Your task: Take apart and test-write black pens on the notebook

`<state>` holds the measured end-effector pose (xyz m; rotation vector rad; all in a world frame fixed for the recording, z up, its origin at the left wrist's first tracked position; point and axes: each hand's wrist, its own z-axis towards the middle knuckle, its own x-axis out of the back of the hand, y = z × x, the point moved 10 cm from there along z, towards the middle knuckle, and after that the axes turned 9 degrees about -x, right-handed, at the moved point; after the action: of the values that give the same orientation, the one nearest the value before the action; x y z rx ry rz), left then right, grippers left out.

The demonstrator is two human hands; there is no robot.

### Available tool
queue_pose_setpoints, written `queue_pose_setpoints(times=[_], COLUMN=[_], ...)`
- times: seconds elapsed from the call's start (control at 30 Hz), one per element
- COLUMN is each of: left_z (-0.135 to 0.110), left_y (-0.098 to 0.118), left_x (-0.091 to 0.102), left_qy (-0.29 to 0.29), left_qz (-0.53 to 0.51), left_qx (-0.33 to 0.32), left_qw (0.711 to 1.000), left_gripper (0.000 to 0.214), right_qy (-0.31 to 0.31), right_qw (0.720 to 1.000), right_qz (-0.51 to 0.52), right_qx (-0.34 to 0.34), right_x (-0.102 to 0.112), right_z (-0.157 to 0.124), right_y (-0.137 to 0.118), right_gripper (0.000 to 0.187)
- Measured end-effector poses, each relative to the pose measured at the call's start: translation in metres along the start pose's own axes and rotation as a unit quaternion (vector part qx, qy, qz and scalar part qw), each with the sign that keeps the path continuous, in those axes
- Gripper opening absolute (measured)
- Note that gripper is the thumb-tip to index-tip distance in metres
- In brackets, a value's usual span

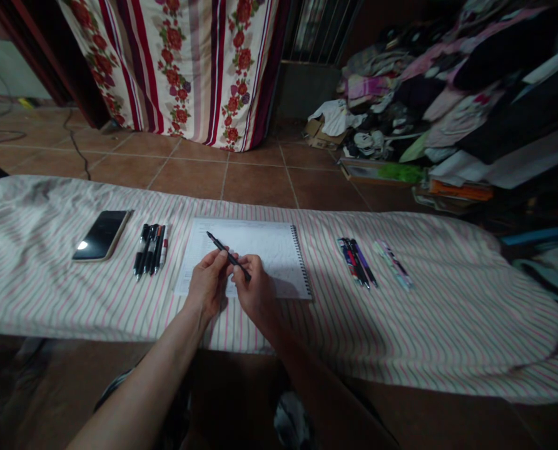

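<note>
A dark pen (218,242) is held slantwise over the notebook, its upper end pointing to the far left. The fingers of my left hand (207,279) pinch it near the middle. At its near end, my right hand (254,289) is closed around the pen, thumb on top. Below both hands lies an open spiral notebook (269,250) with its wire binding on the right; faint writing shows on the page. Left of the notebook, several pens (150,250) lie side by side. On the right sit another group of pens (356,262) and a few light-coloured pens (395,264).
A smartphone (101,236) lies at the left on the striped cloth (443,312) that covers the bench. Beyond it are a tiled floor (255,181), a floral curtain (189,69) and a heap of clothes (401,94) at the right.
</note>
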<state>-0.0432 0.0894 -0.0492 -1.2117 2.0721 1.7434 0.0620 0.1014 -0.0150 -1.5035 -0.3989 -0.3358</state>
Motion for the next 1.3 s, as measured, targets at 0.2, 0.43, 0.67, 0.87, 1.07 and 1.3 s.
queue_pose_setpoints(times=[0.2, 0.43, 0.67, 0.87, 1.07, 1.3], left_z=[-0.003, -0.005, -0.018, -0.024, -0.022, -0.02], left_y=[-0.001, -0.001, -0.019, -0.02, -0.01, -0.011], left_x=[0.005, -0.001, -0.017, -0.027, -0.034, -0.034], left_qy=[0.02, -0.01, -0.104, -0.177, -0.175, -0.173], left_qz=[0.013, 0.048, 0.122, 0.24, 0.219, 0.208], left_qx=[0.004, 0.016, 0.061, 0.012, -0.059, -0.073], left_qw=[1.0, 0.999, 0.985, 0.955, 0.958, 0.96], left_gripper=[0.009, 0.009, 0.017, 0.02, 0.02, 0.025], right_qy=[-0.042, 0.023, 0.024, 0.001, 0.01, 0.025], right_qw=[0.999, 1.0, 0.997, 0.988, 0.978, 0.969], right_qz=[0.015, -0.014, 0.056, 0.138, 0.177, 0.216], right_qx=[0.031, 0.012, -0.051, -0.068, -0.108, -0.115], right_x=[-0.008, 0.023, 0.032, 0.035, 0.043, 0.048], right_z=[-0.003, 0.008, 0.025, 0.029, 0.021, 0.021], right_y=[-0.005, -0.005, 0.012, 0.016, 0.016, 0.019], right_gripper=[0.013, 0.023, 0.03, 0.035, 0.038, 0.04])
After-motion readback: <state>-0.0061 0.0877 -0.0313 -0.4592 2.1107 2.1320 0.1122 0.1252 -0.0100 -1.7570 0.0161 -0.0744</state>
